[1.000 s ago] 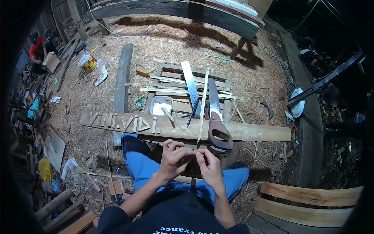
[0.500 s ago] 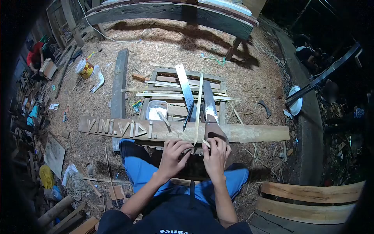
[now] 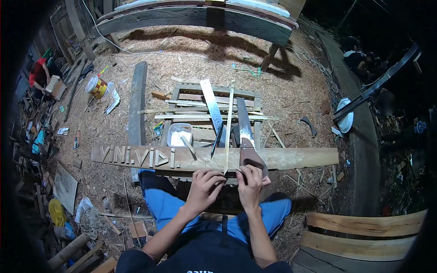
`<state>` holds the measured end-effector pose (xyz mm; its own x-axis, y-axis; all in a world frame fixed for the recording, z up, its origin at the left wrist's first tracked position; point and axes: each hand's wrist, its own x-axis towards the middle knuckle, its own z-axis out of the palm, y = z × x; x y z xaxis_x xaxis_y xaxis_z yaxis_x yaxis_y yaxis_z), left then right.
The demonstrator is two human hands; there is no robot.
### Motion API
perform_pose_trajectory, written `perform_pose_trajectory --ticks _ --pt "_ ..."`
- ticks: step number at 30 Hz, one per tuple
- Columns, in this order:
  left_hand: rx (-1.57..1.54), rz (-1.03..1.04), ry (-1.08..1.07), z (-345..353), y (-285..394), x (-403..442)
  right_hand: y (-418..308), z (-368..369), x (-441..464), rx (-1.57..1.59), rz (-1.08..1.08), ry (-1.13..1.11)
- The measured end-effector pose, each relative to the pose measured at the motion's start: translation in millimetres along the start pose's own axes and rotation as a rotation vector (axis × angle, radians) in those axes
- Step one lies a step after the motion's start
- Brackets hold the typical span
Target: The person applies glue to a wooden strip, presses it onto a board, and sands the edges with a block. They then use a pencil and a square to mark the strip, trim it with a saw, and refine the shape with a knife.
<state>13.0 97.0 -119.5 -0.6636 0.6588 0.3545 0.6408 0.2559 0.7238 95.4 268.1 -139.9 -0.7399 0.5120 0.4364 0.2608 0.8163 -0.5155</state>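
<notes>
Far left: person in a red top [image 3: 39,73], beside a box-like piece of pale wood [image 3: 56,87]. Right of them, a white bucket with a yellow-and-red band [image 3: 96,86] stands tilted on the sawdust. Next, a long, weathered grey plank [image 3: 138,98].

Centre: a long, tapering brown wooden board [image 3: 291,158] lies crosswise before the seated wearer. Raised letters of pale wood strip [image 3: 151,158] on its left part read "VINI.VIDI." Behind the board, a squarish translucent plastic tub with white contents [image 3: 179,133] sits on a slatted wooden frame [image 3: 167,119].

Left hand [image 3: 203,187]: at the board's near edge, thumb and fingertips drawn close together at the lower end of a long, thin, pale wooden strip [image 3: 229,125]; cannot tell whether they grip it. The strip runs away from the wearer, across the board and over the frame. Left of it, a flat silver metal blade [image 3: 210,103] and a slim black pen-like tool [image 3: 216,142].

Right hand [image 3: 249,185]: fingers curled, narrow, in front of the brown-handled handsaw [image 3: 246,125], overlapping its grip; contact or hold cannot be told.

Right: white round basin [image 3: 345,119] beyond the sawdust.
</notes>
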Motion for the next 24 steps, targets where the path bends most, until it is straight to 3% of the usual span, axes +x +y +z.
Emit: perform_pose_trajectory --ticks 5,8,12,20,24 --pt "-0.003 -0.011 -0.018 1.9 -4.5 -1.2 1.4 -17.4 19.9 0.175 0.023 0.183" --pt "-0.018 -0.012 -0.027 3.4 -4.8 0.0 3.4 -24.1 27.8 0.115 0.014 0.214" --pt "-0.009 -0.021 -0.016 4.1 -6.5 0.8 15.6 -14.1 17.2 0.022 -0.048 0.208" --pt "0.021 -0.042 -0.008 -5.3 -21.5 -8.5 18.6 1.0 16.0 -0.138 0.033 0.001" --pt "0.032 -0.078 0.013 -12.8 -29.1 -13.0 -6.2 2.6 23.0 -0.245 0.037 0.069"
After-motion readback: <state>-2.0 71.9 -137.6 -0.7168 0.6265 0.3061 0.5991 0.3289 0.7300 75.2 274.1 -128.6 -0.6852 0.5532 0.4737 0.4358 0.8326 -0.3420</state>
